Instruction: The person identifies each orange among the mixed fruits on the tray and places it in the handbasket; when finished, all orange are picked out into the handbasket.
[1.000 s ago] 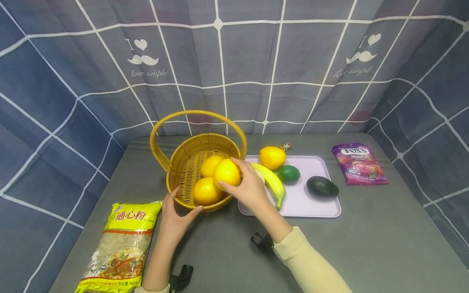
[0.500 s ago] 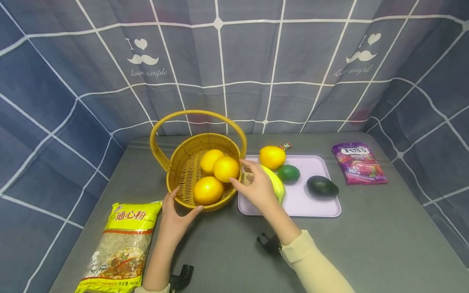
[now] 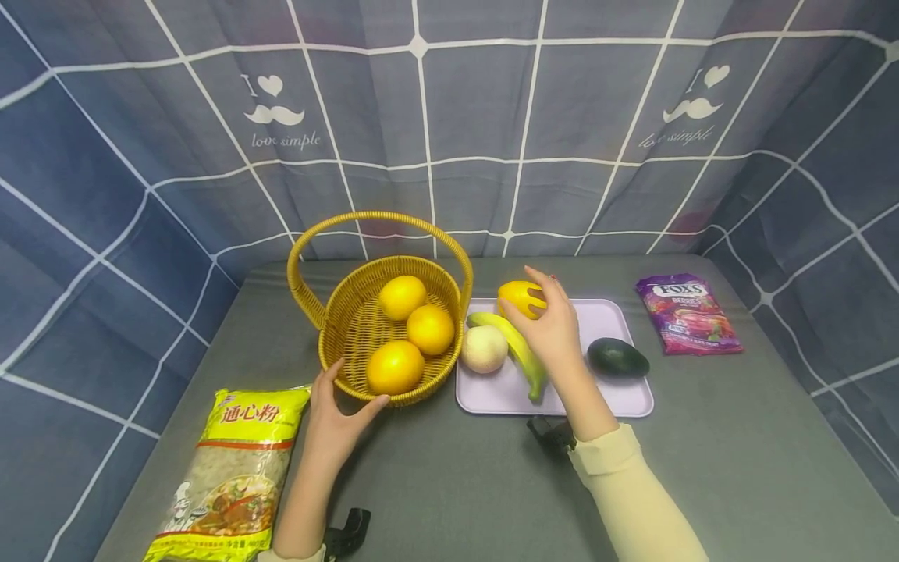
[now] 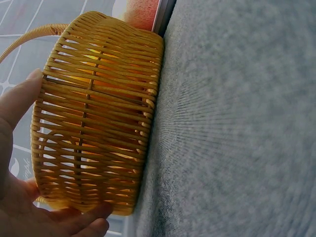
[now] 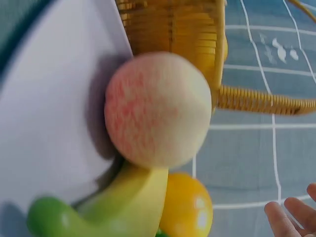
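Three oranges (image 3: 431, 329) lie in a yellow wicker basket (image 3: 335, 312) with a tall handle. My left hand (image 3: 335, 417) holds the basket's near left side, its thumb on the rim and fingers curved against the woven wall (image 4: 94, 133). Over a pale lilac tray (image 3: 492, 400) hovers my right hand (image 3: 555, 328), fingers spread and holding nothing. It is nearest to another orange (image 3: 516, 297), partly covered by the fingers in the head view. Left of that hand are a banana (image 3: 521, 351) and a pale peach (image 3: 485, 349), large in the right wrist view (image 5: 158, 109).
A dark avocado (image 3: 618, 357) sits on the tray's right side. Farther right lies a purple FOX'S candy bag (image 3: 688, 314). The yellow pasta bag (image 3: 235, 468) is beside my left forearm. A grid-patterned curtain (image 3: 477, 117) stands behind the table.
My right hand has let go of an orange inside the basket and moved right, over the tray. The oranges in the basket have shifted slightly. My left hand has stayed put.
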Demonstrator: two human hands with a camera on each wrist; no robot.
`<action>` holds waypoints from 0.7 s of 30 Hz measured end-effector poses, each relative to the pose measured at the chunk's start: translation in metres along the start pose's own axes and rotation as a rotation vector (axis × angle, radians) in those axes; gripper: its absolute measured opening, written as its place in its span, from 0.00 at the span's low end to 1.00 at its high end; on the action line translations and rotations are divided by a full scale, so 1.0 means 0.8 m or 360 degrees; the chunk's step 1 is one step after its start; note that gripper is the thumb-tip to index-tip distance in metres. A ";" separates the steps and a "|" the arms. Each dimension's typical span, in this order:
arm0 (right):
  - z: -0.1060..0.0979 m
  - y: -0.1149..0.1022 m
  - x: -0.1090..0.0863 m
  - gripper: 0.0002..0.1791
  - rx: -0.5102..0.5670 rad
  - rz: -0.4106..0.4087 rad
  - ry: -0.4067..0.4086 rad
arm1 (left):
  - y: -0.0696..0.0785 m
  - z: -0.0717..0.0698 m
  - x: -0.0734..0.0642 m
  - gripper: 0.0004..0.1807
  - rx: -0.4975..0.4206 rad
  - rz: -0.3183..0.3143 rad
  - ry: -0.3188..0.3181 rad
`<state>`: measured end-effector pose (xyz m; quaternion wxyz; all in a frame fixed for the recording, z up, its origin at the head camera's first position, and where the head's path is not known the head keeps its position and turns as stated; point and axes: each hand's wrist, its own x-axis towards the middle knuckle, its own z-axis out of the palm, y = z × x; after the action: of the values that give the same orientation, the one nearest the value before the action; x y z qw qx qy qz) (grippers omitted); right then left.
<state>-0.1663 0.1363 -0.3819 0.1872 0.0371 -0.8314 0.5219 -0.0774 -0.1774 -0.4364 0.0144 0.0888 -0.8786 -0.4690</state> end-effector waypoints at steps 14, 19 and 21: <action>-0.018 0.034 0.022 0.38 -0.0114 0.0106 0.0032 | -0.002 0.001 0.001 0.55 0.0012 0.0006 0.0021; -0.017 0.050 0.029 0.40 -0.0252 0.0190 -0.0027 | -0.002 0.001 0.001 0.55 0.0009 0.0008 0.0017; -0.016 0.056 0.032 0.41 -0.0325 0.0232 -0.0059 | -0.002 0.001 0.001 0.55 0.0008 0.0007 0.0011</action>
<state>-0.1979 0.1710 -0.4066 0.1362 -0.0331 -0.8841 0.4459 -0.0779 -0.1781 -0.4382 0.0182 0.0886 -0.8799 -0.4665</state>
